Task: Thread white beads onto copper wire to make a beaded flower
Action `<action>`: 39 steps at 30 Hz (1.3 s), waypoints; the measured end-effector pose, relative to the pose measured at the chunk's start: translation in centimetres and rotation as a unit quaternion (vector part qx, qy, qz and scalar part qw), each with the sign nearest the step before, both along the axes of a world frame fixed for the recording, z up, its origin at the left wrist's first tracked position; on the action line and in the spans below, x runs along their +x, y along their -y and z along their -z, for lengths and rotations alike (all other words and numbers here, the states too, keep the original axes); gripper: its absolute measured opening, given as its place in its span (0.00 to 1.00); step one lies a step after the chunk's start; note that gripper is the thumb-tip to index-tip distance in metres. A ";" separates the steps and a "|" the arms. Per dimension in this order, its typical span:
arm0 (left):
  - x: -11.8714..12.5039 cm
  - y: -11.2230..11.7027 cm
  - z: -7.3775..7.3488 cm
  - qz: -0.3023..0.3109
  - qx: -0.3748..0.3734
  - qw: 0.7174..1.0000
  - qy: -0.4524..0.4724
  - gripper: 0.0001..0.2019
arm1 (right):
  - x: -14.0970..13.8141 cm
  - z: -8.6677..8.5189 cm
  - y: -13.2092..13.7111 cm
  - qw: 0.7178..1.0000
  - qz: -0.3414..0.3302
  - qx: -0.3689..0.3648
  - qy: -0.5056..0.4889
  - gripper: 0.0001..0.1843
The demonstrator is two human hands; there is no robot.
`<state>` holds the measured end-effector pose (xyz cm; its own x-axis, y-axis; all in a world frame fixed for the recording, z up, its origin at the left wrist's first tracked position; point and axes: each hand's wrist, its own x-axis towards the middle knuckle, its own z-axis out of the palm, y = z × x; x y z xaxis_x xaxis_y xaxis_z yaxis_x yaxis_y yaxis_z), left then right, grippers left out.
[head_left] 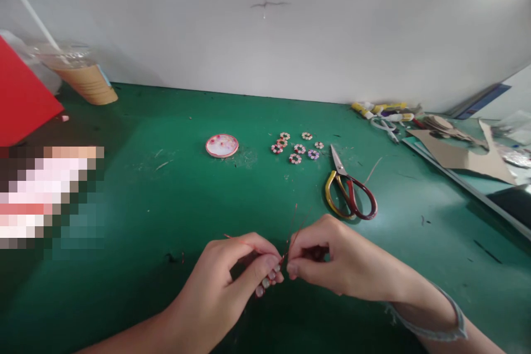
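Note:
Near the front of the table my left hand (240, 271) is closed on a beaded cord (266, 282), whose pale round beads hang below the thumb. Thin reddish cord ends rise from it between the two hands. My right hand (332, 257) pinches one of these thin cords (293, 239) with thumb and forefinger, just right of the left fingertips. Scissors (352, 191) with one yellow and one dark red handle lie a little beyond my right hand. Several small beaded rings (299, 149) are grouped farther back on the green table.
A round decorated disc (222, 145) lies left of the rings. A plastic cup with a straw (85, 80) and a red sheet (25, 94) stand at the left. Cut cardboard (460, 155), yellow-and-white tubes (384, 110) and a long metal edge (468, 185) are at the right. A wall closes the back.

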<state>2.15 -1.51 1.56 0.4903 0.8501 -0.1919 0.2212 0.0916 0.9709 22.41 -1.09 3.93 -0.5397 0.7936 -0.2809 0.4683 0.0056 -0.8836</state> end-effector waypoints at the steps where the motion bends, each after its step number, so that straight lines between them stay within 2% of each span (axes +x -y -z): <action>1: 0.1 0.0 -0.1 -0.008 -0.024 1.000 0.017 0.09 | 0.1 0.0 0.1 1.000 0.003 -0.005 -0.002 0.08; 3: 0.1 0.1 -0.2 -0.020 -0.036 0.999 0.027 0.09 | 0.2 0.0 0.1 1.000 0.010 -0.017 -0.006 0.08; 8: 0.1 0.0 -0.4 -0.016 0.009 0.999 -0.030 0.09 | 0.5 0.2 -0.2 0.993 -0.012 -0.112 -0.035 0.08; 10: 0.2 0.0 -0.3 -0.007 0.006 0.999 -0.031 0.09 | 0.4 0.3 -0.3 0.992 -0.026 -0.117 -0.050 0.06; 13: 0.3 0.0 0.0 0.001 -0.075 0.997 0.015 0.08 | 0.1 0.4 -0.5 0.990 -0.030 -0.119 -0.070 0.08; 17: 0.4 -0.4 0.1 -0.011 -0.205 0.974 0.095 0.06 | -0.2 0.4 -0.6 0.989 -0.011 -0.116 -0.096 0.09; 21: 0.4 -0.7 -0.3 -0.006 -0.246 0.962 0.116 0.09 | -0.4 0.5 -0.4 0.986 -0.007 -0.108 -0.124 0.08; 24: 0.4 -0.7 -0.4 0.018 -0.264 0.957 0.117 0.13 | -0.5 0.6 -0.1 0.982 -0.030 -0.109 -0.152 0.07; 26: 0.4 -0.6 -0.3 0.025 -0.261 0.958 0.118 0.14 | -0.5 0.7 0.0 0.980 -0.038 -0.109 -0.161 0.06; 30: 0.4 -0.3 -0.1 0.040 -0.193 0.975 0.104 0.15 | -0.5 0.5 0.0 0.982 -0.014 -0.127 -0.141 0.08; 34: 0.2 -0.1 0.0 0.080 -0.152 0.984 0.045 0.11 | -0.4 0.2 -0.2 0.985 -0.014 -0.137 -0.102 0.08; 36: 0.1 -0.1 -0.2 0.098 -0.129 0.987 0.017 0.12 | -0.3 0.2 -0.2 0.988 -0.023 -0.127 -0.084 0.08; 39: 0.0 -0.2 -0.5 0.078 -0.087 0.993 0.004 0.16 | -0.4 0.3 0.0 0.991 -0.031 -0.115 -0.064 0.10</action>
